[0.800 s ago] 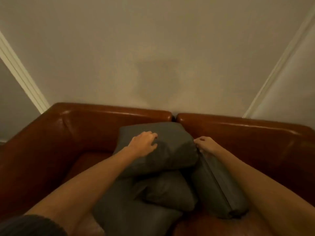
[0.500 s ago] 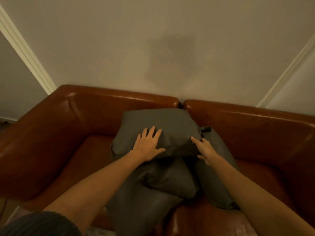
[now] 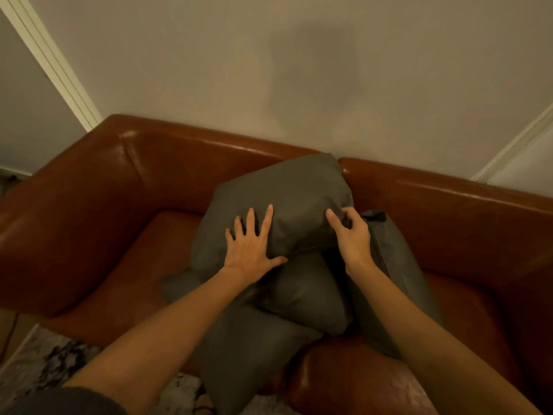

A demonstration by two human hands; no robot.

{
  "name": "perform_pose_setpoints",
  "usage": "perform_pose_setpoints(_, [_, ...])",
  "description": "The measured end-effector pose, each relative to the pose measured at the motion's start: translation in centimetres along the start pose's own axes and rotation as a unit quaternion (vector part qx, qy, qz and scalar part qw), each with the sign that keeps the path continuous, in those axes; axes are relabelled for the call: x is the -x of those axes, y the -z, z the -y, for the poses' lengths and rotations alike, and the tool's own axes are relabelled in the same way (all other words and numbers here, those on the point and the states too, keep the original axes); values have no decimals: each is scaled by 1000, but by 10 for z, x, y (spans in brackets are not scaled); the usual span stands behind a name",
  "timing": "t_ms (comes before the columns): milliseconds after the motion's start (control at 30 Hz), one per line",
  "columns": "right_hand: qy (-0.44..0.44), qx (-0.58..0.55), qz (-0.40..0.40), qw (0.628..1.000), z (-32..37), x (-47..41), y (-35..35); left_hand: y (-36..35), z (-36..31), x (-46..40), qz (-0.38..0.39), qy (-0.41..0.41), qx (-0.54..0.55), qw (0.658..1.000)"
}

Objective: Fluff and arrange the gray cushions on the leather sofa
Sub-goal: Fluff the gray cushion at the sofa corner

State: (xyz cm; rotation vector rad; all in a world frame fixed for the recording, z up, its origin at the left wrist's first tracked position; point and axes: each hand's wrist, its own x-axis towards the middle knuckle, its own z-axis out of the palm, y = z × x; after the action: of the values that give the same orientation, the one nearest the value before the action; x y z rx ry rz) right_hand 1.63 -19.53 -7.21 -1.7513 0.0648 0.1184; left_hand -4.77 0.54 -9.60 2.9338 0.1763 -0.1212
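Head view: our left hand [image 3: 254,250] lies flat, fingers spread wide, on the top gray cushion [image 3: 287,205] | our right hand [image 3: 348,235] curls its fingers into that cushion's right edge, gripping it | top cushion crowns a heap of gray cushions [image 3: 269,339] on the leather sofa [image 3: 134,175], against its backrest.

matt gray cloth cushions [image 3: 287,205], faintly creased; glossy smooth brown leather sofa [image 3: 185,157]; matt painted wall [image 3: 209,70]
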Motion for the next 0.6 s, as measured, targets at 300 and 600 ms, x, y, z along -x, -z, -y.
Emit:
perform_pose_setpoints(300, [144,187,-2,972,27,10,-90,5,66,4,-53,19,246,967])
perform_pose_setpoints(600, [185,218,68,956,26,14,-190,1,140,-5,-71,-20,310,948])
